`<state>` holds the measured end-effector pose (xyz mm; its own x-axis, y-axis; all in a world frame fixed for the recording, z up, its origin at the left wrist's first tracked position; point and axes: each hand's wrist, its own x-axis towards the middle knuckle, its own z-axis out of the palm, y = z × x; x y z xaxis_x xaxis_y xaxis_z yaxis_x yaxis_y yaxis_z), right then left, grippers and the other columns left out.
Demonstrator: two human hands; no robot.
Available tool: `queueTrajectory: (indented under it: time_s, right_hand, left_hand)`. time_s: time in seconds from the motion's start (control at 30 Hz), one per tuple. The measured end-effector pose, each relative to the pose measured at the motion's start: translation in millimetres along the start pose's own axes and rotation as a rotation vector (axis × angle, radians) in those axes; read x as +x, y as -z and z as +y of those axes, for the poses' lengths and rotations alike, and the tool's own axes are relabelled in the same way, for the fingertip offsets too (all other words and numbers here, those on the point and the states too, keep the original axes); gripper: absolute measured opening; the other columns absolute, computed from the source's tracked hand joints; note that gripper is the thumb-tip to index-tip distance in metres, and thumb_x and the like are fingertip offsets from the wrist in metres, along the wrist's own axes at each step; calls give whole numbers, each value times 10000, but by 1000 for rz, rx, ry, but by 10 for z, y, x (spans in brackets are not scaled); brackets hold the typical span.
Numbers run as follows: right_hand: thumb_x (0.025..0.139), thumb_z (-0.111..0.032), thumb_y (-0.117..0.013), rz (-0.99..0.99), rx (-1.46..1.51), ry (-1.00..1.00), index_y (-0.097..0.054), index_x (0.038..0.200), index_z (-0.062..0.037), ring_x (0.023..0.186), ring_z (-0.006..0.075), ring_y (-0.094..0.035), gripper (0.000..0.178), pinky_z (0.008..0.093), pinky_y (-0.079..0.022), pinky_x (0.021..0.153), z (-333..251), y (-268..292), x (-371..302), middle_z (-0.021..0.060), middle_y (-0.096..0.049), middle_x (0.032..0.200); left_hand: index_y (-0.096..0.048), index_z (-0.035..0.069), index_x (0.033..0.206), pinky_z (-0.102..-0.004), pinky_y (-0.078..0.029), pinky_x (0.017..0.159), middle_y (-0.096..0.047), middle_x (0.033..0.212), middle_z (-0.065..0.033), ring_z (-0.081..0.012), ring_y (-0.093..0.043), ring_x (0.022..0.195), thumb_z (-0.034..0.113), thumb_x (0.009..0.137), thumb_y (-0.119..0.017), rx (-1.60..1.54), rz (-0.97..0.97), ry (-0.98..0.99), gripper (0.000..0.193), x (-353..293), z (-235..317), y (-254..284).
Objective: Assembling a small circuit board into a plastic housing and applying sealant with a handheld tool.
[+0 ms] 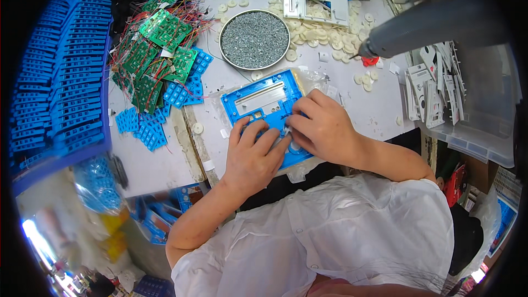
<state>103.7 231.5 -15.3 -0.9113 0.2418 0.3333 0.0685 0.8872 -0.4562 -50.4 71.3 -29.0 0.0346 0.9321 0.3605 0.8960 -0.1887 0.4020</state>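
Note:
A blue plastic casing (pixel 227 100) with a long slot and small posts lies tilted on the white table in front of me, on a piece of clear plastic wrap. My left hand (pixel 250 157) is bent over its near left part, fingertips pressed on the casing and thumb toward its middle. From the right, my right hand (pixel 325 129) reaches over the casing with its fingers pinched close to the left thumb. A small pale piece shows between the two hands; the fingers hide what exactly the right hand grips.
A round tin of small screws (pixel 254 39) stands beyond the casing. Green circuit boards (pixel 165 28) with wires are heaped at left, beside stacked blue parts (pixel 71 71). White discs (pixel 316 33) lie scattered behind. A grey power screwdriver (pixel 407 30) hangs at right, near white plates (pixel 432 88).

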Motion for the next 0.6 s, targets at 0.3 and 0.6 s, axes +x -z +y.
queueTrajectory:
  time_s: [0.3, 0.6]
  right_hand:
    - [727, -182, -737, -135, -162, 93, -670, 820, -90, 882, 243, -582, 147, 360, -491, 684, 14, 67, 44, 47, -590, 867]
    - [691, -254, -801, -338, -301, 1, -714, 804, -65, 861, 264, -660, 237, 368, -553, 662, -126, 293, 241, 86, -690, 820]
  left_hand:
    - [-762, 102, 1062, -542, -480, 973, -646, 1081, -78, -318, -584, 1036, 70, 716, -794, -96, 10, -24, 349, 32, -81, 10]
    - [-749, 51, 1062, -491, -501, 954, -652, 1028, -79, -290, -624, 1012, 83, 746, -762, -88, 106, -43, 318, -38, -110, 7]
